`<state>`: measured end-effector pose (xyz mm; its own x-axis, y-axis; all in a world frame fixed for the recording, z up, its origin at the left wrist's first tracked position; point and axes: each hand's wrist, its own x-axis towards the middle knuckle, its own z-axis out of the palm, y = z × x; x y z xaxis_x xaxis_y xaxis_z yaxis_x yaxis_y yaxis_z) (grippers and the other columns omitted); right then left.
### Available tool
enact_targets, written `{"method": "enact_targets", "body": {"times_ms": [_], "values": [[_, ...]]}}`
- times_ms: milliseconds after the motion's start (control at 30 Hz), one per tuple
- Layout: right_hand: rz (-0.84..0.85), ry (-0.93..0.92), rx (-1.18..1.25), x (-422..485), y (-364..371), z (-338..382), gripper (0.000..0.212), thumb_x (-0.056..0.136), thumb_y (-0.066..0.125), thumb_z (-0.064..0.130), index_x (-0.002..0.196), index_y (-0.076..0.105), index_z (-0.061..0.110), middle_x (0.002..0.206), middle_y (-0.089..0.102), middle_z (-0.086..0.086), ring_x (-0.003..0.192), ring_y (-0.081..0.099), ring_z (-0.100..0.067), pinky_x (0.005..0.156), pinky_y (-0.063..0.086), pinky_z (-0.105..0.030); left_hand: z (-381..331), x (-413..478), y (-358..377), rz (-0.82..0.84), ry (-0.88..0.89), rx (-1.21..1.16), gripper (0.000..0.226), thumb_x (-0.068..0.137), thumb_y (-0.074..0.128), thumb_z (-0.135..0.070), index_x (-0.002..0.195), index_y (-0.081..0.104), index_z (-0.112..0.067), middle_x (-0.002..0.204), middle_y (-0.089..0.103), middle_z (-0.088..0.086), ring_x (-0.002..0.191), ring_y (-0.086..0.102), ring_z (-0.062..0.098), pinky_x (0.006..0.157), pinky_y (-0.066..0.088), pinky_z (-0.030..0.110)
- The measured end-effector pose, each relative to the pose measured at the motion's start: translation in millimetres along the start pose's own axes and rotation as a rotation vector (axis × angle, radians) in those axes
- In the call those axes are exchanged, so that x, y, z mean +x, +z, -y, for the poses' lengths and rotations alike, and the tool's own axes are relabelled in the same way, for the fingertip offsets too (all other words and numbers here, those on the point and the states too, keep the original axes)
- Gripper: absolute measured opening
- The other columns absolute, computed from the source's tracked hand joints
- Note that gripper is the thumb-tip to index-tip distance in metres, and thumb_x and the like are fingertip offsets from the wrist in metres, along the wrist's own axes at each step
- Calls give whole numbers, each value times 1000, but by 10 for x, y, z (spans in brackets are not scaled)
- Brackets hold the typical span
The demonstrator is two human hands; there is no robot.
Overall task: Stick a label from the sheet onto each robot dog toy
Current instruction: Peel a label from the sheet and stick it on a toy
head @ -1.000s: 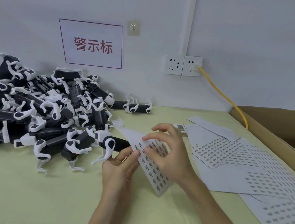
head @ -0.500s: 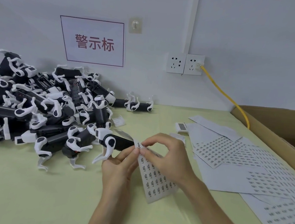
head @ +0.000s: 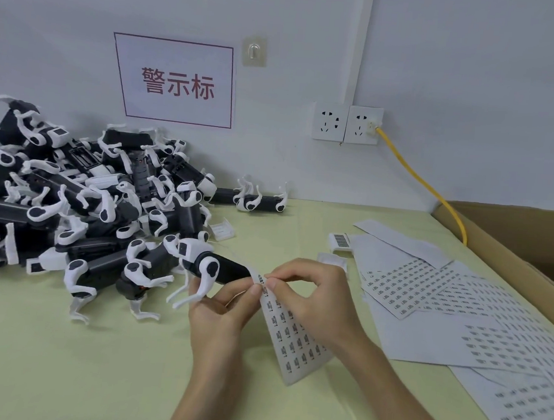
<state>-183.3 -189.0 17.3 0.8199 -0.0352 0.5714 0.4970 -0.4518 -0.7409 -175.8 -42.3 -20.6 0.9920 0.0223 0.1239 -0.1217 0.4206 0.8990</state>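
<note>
My left hand (head: 221, 309) grips a black and white robot dog toy (head: 210, 266) and also pinches the top edge of a label sheet (head: 294, 342) that hangs down toward the table. My right hand (head: 312, 293) pinches at the sheet's top edge with thumb and forefinger, right beside the left fingertips. Whether a label is lifted is too small to tell. A big pile of robot dog toys (head: 69, 198) lies at the left.
More label sheets (head: 454, 312) are spread on the yellow-green table (head: 70, 369) at the right. A cardboard box (head: 533, 252) stands along the right edge. A lone toy (head: 259, 201) lies by the wall. A yellow cable (head: 421, 185) runs from the wall socket.
The sheet has dropped from a raised, spread position to hanging from its top edge. My right fingers have closed onto that edge next to the left fingertips.
</note>
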Motion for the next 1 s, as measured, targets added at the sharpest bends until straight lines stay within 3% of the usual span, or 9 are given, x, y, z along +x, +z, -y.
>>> {"method": "enact_targets", "body": {"times_ms": [167, 367, 633, 767, 867, 1000], "values": [[-26, 15, 12, 13, -37, 8, 12, 89, 73, 12, 81, 77, 20, 82, 75, 16, 88, 72, -7, 81, 49, -11, -7, -8, 8, 32, -7, -12, 37, 75, 77, -22, 104, 78, 1, 106, 78, 17, 102, 75, 34, 103, 52, 48], [14, -42, 8, 3, -20, 51, 6, 84, 81, 15, 87, 78, 19, 87, 74, 13, 89, 72, -11, 82, 50, -16, 10, 16, 11, 20, 3, -35, 38, 75, 77, -19, 104, 76, 6, 108, 77, 18, 106, 73, 41, 107, 50, 55], [-3, 1, -5, 18, -32, 20, 9, 88, 76, 12, 85, 77, 20, 85, 73, 16, 90, 70, -9, 81, 48, -13, 18, 19, 5, 55, 7, -22, 26, 76, 76, -17, 99, 81, -5, 107, 78, 16, 100, 75, 34, 102, 52, 48], [-64, 2, -14, 51, -22, 5, 8, 91, 73, 12, 87, 75, 18, 96, 72, 12, 99, 68, -13, 85, 51, -23, 3, 5, 26, 64, -3, -58, 27, 76, 74, -15, 100, 81, -4, 109, 78, 18, 101, 75, 35, 101, 52, 48], [-91, 148, 100, 82, -54, -8, 11, 93, 71, 12, 86, 76, 20, 117, 69, 12, 111, 66, -7, 89, 54, -27, -20, -5, 39, 54, -17, -107, 26, 74, 75, -10, 97, 80, 0, 109, 77, 19, 100, 75, 33, 97, 54, 44], [-32, 484, 444, 95, -104, -7, 5, 90, 76, 16, 86, 79, 14, 116, 74, 10, 96, 74, -15, 82, 59, -33, -39, -8, 41, 60, -9, -108, 23, 69, 82, -3, 92, 82, -6, 106, 78, 17, 94, 77, 28, 86, 57, 37]]}}
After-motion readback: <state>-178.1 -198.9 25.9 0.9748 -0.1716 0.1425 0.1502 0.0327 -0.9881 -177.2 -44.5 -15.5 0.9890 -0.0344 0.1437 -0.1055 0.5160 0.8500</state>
